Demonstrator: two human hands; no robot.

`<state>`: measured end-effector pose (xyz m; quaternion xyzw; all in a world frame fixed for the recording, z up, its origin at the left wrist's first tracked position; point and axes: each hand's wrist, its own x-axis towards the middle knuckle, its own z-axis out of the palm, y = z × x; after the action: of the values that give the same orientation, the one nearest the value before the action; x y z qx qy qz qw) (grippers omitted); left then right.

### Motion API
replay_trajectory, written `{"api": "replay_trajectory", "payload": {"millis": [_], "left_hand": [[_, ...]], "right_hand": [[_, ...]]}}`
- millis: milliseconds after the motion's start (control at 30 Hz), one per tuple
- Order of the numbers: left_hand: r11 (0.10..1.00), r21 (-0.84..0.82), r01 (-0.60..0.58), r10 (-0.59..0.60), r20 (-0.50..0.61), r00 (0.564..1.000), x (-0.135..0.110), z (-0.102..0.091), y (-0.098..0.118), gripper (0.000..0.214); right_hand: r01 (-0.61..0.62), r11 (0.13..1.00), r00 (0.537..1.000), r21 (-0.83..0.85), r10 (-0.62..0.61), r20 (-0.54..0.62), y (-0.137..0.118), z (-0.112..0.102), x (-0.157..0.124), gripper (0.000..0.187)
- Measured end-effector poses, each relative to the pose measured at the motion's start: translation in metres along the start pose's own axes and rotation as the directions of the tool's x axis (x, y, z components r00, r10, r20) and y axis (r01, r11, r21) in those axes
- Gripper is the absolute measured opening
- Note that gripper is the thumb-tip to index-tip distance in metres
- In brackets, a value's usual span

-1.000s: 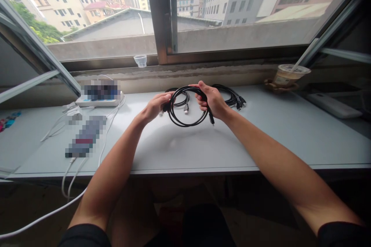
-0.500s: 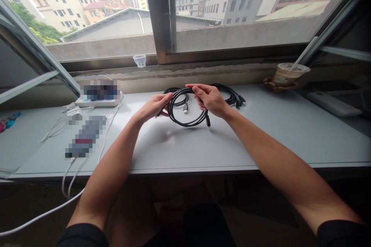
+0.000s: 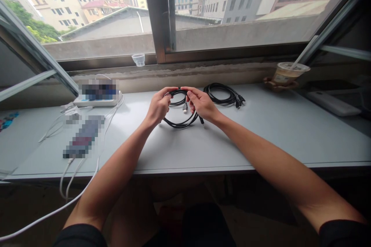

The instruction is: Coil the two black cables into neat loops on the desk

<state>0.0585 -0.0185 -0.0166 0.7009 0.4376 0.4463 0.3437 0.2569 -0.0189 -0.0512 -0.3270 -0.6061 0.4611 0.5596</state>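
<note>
A coiled black cable (image 3: pixel 180 125) hangs between my hands above the grey tabletop. My left hand (image 3: pixel 159 104) grips the coil's upper left, its fingers closed round the strands. Opposite it, my right hand (image 3: pixel 199 102) pinches the upper right, and the fingertips of both hands nearly meet at the top. One black plug of the held cable hangs below my right hand. Behind the loop lies a second black cable (image 3: pixel 177 103), partly hidden by my hands; a plug with a light metal end (image 3: pixel 185 109) shows through the loop.
Another coiled black cable (image 3: pixel 222 94) with plugs lies right of my hands. At left are a white power strip (image 3: pixel 95 102), a blurred dark device (image 3: pixel 84 137) and white cords. A drink cup with straw (image 3: pixel 290 72) stands far right; a small clear cup (image 3: pixel 139 60) sits on the sill.
My left hand has moved up and right along the coil, and my right hand slightly left, bringing the fingertips close together. The coil has shifted a little left with them.
</note>
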Motion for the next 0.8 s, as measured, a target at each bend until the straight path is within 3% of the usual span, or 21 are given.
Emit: {"api": "replay_trajectory", "payload": {"millis": [67, 167, 233, 400, 533, 700, 800], "left_hand": [[0.997, 0.070, -0.040, 0.040, -0.007, 0.999, -0.001, -0.001, 0.000, 0.040], [0.941, 0.246, -0.232, 0.228, 0.047, 0.973, -0.002, -0.003, -0.002, 0.036], [0.899, 0.313, -0.305, 0.291, 0.091, 0.952, -0.002, -0.004, -0.004, 0.039], [0.906, 0.308, -0.289, 0.286, 0.056, 0.956, 0.001, -0.001, -0.006, 0.038], [0.932, 0.261, -0.251, 0.259, 0.005, 0.966, 0.004, -0.002, -0.005, 0.039], [0.856, 0.455, -0.245, 0.235, 0.079, 0.969, 0.004, -0.010, -0.006, 0.045], [0.776, 0.578, -0.253, 0.241, 0.098, 0.965, 0.001, -0.014, -0.005, 0.044]], "right_hand": [[-0.031, 0.999, 0.999, 0.038, 0.031, 0.012, 0.002, 0.004, -0.002, 0.052], [-0.041, 0.998, 0.998, 0.047, 0.039, 0.040, 0.001, 0.009, -0.006, 0.045], [-0.029, 0.999, 0.999, 0.035, 0.028, 0.029, 0.000, 0.009, -0.007, 0.042], [-0.059, 0.996, 0.997, 0.060, 0.056, 0.048, -0.003, 0.004, -0.004, 0.051], [-0.119, 0.977, 0.991, 0.176, 0.107, 0.076, -0.004, 0.002, 0.000, 0.048], [-0.198, 0.948, 0.979, 0.249, 0.180, 0.095, 0.001, 0.005, -0.002, 0.039], [-0.202, 0.950, 0.976, 0.238, 0.175, 0.130, 0.005, 0.010, -0.007, 0.042]]}}
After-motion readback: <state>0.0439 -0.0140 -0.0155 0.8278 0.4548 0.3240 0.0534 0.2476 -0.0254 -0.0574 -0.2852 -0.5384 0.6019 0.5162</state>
